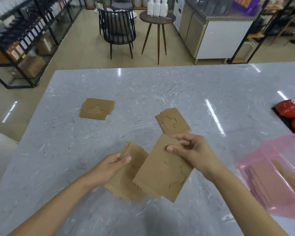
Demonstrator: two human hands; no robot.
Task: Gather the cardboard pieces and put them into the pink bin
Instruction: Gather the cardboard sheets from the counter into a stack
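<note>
My left hand [107, 169] grips a small stack of brown cardboard pieces [126, 178] by its upper left corner, above the grey marble table [143, 92]. My right hand [192, 150] pinches another cardboard piece [162, 172] at its top edge; this piece overlaps the left stack. A further cardboard pile [173, 122] lies flat just beyond my right hand. One more cardboard pile [97, 109] lies farther off at the left. The translucent pink bin [278, 174] stands at the right edge of the table, with cardboard visible inside it.
Red packets [290, 109] lie in a dark tray at the far right. Beyond the table's far edge stand a black chair [117, 29], a small round side table [157, 19] with white bottles, shelving at the left and a counter at the right.
</note>
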